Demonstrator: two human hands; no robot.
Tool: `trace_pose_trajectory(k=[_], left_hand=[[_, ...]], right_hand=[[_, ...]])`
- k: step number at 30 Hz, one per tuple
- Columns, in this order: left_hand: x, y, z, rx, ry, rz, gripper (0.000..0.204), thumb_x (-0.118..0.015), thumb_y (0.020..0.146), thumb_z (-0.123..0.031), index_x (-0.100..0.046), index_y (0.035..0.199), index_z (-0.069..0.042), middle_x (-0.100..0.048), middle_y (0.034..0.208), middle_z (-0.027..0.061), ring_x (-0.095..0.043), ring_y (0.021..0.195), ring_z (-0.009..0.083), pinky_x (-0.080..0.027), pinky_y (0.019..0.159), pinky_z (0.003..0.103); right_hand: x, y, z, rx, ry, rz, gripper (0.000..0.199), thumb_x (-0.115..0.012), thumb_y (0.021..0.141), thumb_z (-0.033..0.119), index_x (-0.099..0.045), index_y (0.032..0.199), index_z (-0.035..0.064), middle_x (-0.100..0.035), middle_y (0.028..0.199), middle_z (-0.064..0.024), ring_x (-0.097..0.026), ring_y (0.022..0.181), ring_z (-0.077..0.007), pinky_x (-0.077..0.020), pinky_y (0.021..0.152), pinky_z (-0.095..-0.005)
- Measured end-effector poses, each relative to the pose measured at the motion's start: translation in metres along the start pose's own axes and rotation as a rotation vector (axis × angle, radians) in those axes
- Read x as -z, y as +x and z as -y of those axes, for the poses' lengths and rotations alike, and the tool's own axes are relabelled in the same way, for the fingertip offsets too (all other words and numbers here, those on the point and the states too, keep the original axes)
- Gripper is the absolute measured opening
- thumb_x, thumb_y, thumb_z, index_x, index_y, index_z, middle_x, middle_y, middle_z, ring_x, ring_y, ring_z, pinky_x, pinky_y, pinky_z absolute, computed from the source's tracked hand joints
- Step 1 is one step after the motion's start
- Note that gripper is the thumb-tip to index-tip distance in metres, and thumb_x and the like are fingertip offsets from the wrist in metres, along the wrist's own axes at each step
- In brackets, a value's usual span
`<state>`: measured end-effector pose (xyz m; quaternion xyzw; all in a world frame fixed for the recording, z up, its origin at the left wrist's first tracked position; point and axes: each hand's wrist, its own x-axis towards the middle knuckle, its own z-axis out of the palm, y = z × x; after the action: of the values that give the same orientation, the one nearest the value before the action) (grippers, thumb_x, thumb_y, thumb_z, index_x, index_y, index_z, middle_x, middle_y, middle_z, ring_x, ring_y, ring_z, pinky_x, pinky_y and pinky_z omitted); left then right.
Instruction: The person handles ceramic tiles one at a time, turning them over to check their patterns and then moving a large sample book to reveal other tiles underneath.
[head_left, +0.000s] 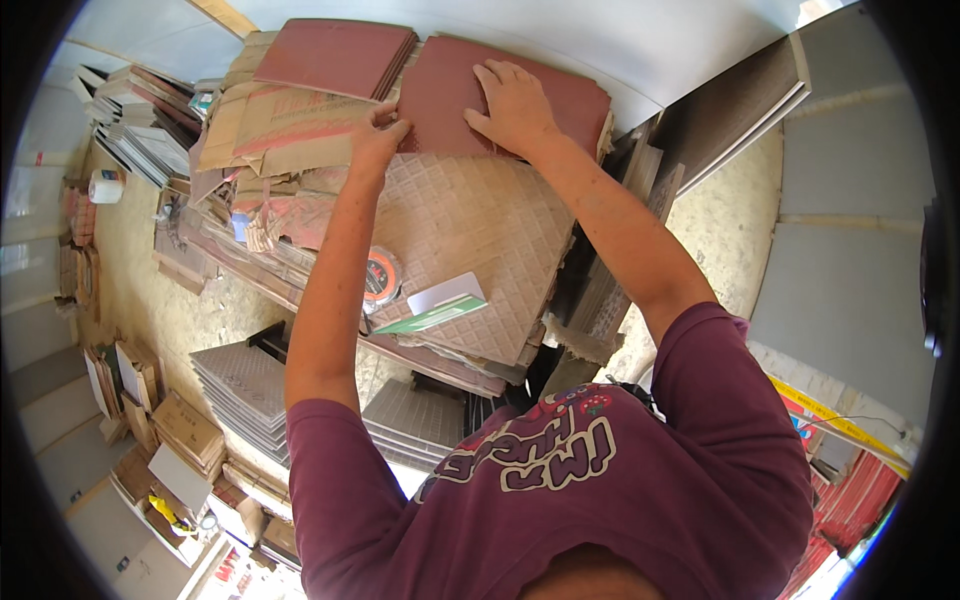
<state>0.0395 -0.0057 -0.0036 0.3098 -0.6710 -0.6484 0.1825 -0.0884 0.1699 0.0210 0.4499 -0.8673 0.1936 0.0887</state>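
Note:
A red-brown tile point(440, 90) lies on top of a stack at the far side of the work surface. My right hand point(515, 105) rests on it with the fingers spread and the palm down. At the tile's left edge, near its front corner, my left hand point(380, 138) is closed, thumb and fingers curled against the edge. A second stack of red-brown tiles point(330, 55) sits just left, on torn brown cardboard point(290, 125). Closer to me is a large beige tile with a raised grid point(455, 215). On it lie a round orange-and-grey tape measure point(381, 275) and a green-and-white card point(440, 305).
Dark panels point(740, 110) lean against the wall at right. Stacked grey tiles point(245, 385) stand on the floor at lower left, with cardboard boxes point(185, 430) beyond. More tiles and boards point(140, 120) are piled at far left, near a white container point(106, 186).

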Motion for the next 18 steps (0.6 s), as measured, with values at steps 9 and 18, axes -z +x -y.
trace_pose_trajectory(k=[9,18], left_hand=[[0.008,0.004,0.004,0.047,-0.096,0.022,0.05,-0.07,0.067,-0.005,-0.048,0.111,0.007,-0.059,0.079,0.0068,-0.057,0.067,0.0118,-0.045,0.058,0.023],[0.023,0.01,0.007,0.179,-0.398,0.215,0.034,-0.061,0.076,-0.005,-0.054,0.108,0.004,-0.06,0.079,0.0033,-0.052,0.063,0.0081,-0.043,0.056,0.021]], right_hand=[[0.003,0.0,-0.003,0.048,0.053,0.028,0.062,-0.057,0.075,0.038,-0.044,0.123,0.0025,-0.04,0.13,-0.0153,-0.033,0.123,-0.0301,-0.0262,0.101,-0.0414],[0.011,0.004,0.003,0.123,0.095,0.048,0.061,-0.058,0.077,0.039,-0.045,0.122,0.001,-0.043,0.129,-0.0147,-0.037,0.121,-0.0287,-0.0279,0.102,-0.0376]])
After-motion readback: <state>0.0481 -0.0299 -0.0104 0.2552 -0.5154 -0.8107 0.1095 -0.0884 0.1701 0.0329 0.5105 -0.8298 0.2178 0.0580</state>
